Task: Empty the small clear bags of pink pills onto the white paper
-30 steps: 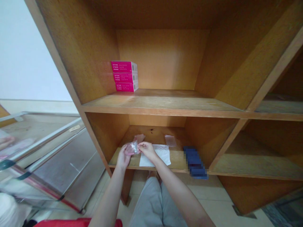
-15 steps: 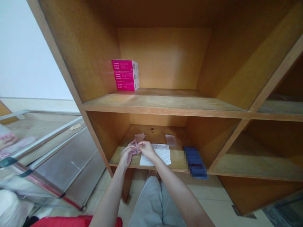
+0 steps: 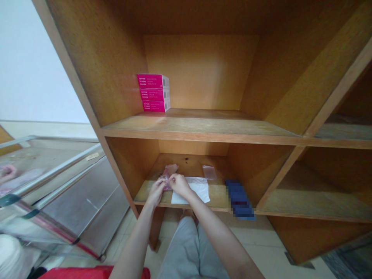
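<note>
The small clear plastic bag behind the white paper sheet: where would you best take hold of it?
Pinch its near edge from above. The small clear plastic bag lies flat on the orange-brown wooden shelf, leaving nothing upright to wrap fingers around. Its front edge is free, just beyond the white paper sheet.

A crumpled plastic bag (image 3: pixel 166 181), seemingly pinkish, pinched.
</note>
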